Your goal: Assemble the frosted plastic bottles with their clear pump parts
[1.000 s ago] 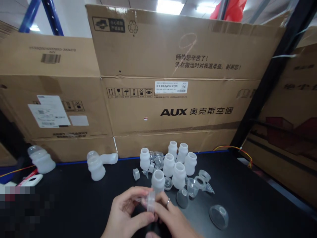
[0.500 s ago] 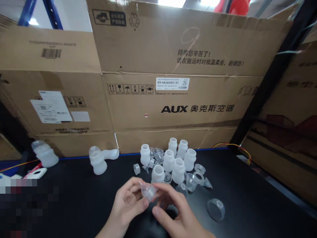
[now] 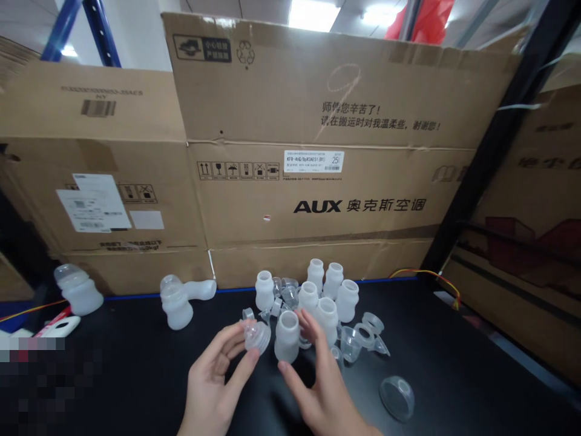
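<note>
My left hand pinches a small clear plastic cap with a nipple tip between thumb and fingers, held just above the black table. My right hand has its fingers spread around a white translucent bottle that stands upright, touching its right side. Behind it stands a cluster of several more white bottles mixed with small clear funnels and rings.
An assembled bottle with a side spout stands at the left, another capped bottle further left. A clear dome lid lies at the right. Large cardboard boxes wall the back; a black post rises at the right.
My hands have come apart: the left kept the clear cap and lifted it leftward, while the right let go and reached to the nearest white bottle.
</note>
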### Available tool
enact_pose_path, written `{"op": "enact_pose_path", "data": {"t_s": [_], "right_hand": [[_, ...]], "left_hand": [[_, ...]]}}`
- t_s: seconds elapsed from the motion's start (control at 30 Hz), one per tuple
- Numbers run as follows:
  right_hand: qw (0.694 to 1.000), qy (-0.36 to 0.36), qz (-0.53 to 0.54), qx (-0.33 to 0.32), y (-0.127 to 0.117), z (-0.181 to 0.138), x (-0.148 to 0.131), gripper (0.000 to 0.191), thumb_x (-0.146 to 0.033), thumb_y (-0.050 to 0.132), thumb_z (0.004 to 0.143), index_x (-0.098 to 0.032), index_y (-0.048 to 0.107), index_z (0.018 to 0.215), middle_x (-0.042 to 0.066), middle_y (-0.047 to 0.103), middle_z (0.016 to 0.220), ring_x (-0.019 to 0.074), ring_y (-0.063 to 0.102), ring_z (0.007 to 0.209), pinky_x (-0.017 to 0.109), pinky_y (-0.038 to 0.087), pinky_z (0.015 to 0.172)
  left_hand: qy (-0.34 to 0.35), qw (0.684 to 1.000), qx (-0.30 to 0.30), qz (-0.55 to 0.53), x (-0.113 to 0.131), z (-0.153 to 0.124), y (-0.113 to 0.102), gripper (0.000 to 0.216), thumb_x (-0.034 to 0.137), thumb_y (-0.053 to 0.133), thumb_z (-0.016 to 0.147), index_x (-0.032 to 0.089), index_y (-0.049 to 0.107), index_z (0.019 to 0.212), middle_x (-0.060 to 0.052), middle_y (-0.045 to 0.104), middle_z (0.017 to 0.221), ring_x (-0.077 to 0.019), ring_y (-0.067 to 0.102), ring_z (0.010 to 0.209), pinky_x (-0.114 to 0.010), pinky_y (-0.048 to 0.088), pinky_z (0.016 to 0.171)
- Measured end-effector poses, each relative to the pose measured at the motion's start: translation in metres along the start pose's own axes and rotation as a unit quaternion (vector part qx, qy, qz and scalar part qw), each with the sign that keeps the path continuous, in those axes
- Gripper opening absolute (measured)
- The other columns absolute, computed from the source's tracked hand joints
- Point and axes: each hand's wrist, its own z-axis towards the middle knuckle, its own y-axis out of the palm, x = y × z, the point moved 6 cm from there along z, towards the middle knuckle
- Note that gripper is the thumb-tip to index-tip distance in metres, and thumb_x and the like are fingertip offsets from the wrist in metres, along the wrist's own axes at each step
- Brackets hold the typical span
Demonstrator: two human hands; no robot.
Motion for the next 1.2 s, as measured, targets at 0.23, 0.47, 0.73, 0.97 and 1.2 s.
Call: {"op": "enact_pose_path", "data": {"t_s": [0.23, 0.47, 0.73, 0.97, 1.2], "right_hand": [[0.997, 0.021, 0.050, 0.048, 0.010, 0.009, 0.008, 0.067, -0.016, 0.062, 0.095, -0.028, 0.030, 0.153, 0.013, 0.060, 0.150, 0.0262, 0.064, 0.132, 0.042, 0.057, 0.107], [0.998, -0.047, 0.015, 0.033, -0.003, 0.017, -0.017, 0.054, -0.018, 0.070, 0.090, -0.028, 0.055, 0.141, 0.008, 0.067, 0.130, 0.0261, 0.068, 0.119, 0.040, 0.057, 0.103], [0.985, -0.168, -0.001, 0.030, -0.011, 0.008, -0.035, 0.065, -0.019, 0.075, 0.085, -0.024, 0.050, 0.145, 0.011, 0.069, 0.130, 0.0276, 0.070, 0.116, 0.038, 0.060, 0.099], [0.974, -0.216, -0.018, 0.061, -0.017, 0.009, -0.044, 0.058, -0.013, 0.074, 0.087, -0.019, 0.054, 0.141, 0.013, 0.073, 0.126, 0.0285, 0.071, 0.109, 0.042, 0.060, 0.093], [0.969, -0.239, 0.000, 0.069, -0.025, 0.010, -0.054, 0.054, -0.011, 0.076, 0.086, -0.019, 0.058, 0.137, 0.013, 0.076, 0.122, 0.0267, 0.071, 0.105, 0.040, 0.060, 0.090]], "left_hand": [[0.016, 1.000, 0.007, 0.025, 0.005, -0.006, 0.006, 0.044, 0.049, 0.089, 0.077, 0.022, 0.076, 0.110, -0.010, 0.083, 0.114, -0.0287, 0.079, 0.103, -0.033, 0.064, 0.096], [0.025, 0.999, 0.016, 0.035, 0.006, -0.009, 0.005, 0.044, 0.049, 0.087, 0.079, 0.022, 0.076, 0.112, -0.009, 0.083, 0.116, -0.0258, 0.078, 0.107, -0.027, 0.063, 0.096], [0.022, 0.999, 0.000, 0.029, 0.004, -0.010, 0.008, 0.041, 0.048, 0.087, 0.079, 0.022, 0.077, 0.109, -0.008, 0.083, 0.113, -0.0254, 0.078, 0.105, -0.027, 0.062, 0.096], [-0.018, 0.998, -0.052, 0.018, -0.001, -0.005, 0.009, 0.036, 0.041, 0.088, 0.079, 0.022, 0.074, 0.107, -0.008, 0.083, 0.109, -0.0245, 0.078, 0.104, -0.025, 0.062, 0.093], [-0.080, 0.995, -0.041, -0.045, -0.002, -0.007, 0.015, 0.040, 0.040, 0.093, 0.072, 0.020, 0.074, 0.101, -0.007, 0.083, 0.100, -0.0260, 0.079, 0.097, -0.027, 0.063, 0.088]]}}
